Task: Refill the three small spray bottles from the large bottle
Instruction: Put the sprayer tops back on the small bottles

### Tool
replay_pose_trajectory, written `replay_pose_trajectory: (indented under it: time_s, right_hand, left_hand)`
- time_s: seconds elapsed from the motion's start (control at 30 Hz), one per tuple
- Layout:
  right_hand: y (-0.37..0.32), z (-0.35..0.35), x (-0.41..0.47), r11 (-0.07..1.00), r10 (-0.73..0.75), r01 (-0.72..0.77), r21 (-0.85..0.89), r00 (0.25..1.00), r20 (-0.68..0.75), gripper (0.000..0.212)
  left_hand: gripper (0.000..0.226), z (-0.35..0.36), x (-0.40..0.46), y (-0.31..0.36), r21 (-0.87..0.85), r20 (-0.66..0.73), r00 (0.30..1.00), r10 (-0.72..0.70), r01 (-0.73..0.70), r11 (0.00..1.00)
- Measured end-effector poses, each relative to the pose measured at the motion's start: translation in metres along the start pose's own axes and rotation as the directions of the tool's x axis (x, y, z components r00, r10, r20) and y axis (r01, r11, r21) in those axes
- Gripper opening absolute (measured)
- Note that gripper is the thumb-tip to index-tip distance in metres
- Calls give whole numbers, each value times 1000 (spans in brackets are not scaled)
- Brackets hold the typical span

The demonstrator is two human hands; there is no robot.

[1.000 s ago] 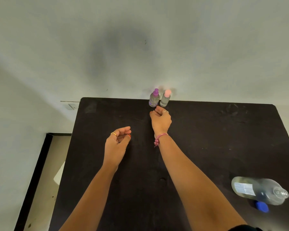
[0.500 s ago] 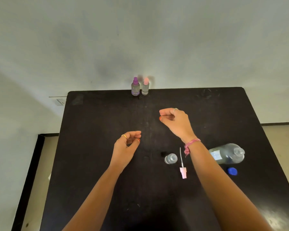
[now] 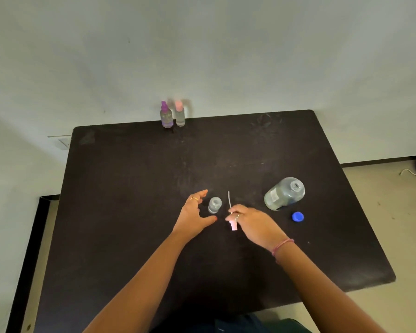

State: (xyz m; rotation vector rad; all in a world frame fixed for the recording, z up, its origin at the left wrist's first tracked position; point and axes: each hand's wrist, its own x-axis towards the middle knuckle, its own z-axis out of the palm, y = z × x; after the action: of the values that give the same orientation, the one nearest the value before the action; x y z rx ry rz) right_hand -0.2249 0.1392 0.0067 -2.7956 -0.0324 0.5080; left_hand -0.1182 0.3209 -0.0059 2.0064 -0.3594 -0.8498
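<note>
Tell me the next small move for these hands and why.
Probably lift the pink spray head and guide its tube into the open small bottle. The right hand already pinches that head, the left hand is open beside the bottle, and two capped bottles stand at the far edge.

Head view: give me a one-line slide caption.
Right hand picks up the pink spray head while the left hand reaches for the open small bottle.

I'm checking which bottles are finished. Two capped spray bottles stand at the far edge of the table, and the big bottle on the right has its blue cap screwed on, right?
Not quite. In the head view the large bottle stands open; its blue cap lies on the table beside it. The two capped spray bottles do stand at the far edge.
</note>
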Motion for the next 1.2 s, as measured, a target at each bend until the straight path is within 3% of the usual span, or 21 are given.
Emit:
replay_pose_trajectory:
  time_s: [0.13, 0.43, 0.6, 0.7, 0.83, 0.93, 1.1, 1.2]
  right_hand:
    - [-4, 16, -9, 988, -104, 109, -113, 994, 45, 40]
    - [2, 19, -6, 994, -89, 90, -61, 996, 19, 39]
    - [8, -1, -7, 989, -119, 132, 63, 977, -177, 37]
    - [3, -38, -11, 957, -58, 162, 241, 920, -388, 25]
    - [-12, -106, -20, 883, 80, 240, 404, 769, -634, 20]
    - [-24, -157, -27, 845, 153, 265, 464, 711, -686, 16]
    - [-38, -217, -34, 712, 198, 438, 548, 625, -755, 23]
    - [-46, -238, -38, 706, 188, 465, 535, 605, -774, 24]
  left_hand:
    - [78, 19, 6, 5, -5, -45, 999, -4, 4, 1000]
    - [44, 34, 5, 8, -62, -192, 978, -83, 73, 995]
    - [46, 31, -1, 15, -134, -254, 964, -82, 49, 990]
    - [46, 24, -8, 32, -187, -300, 952, -63, 6, 982]
    - [41, 13, -20, 59, -220, -392, 920, -13, -81, 972]
    - [40, 3, -28, 82, -234, -439, 898, 31, -148, 961]
    - [40, -13, -36, 117, -252, -490, 868, 80, -229, 940]
    - [41, -16, -39, 134, -251, -490, 865, 104, -255, 934]
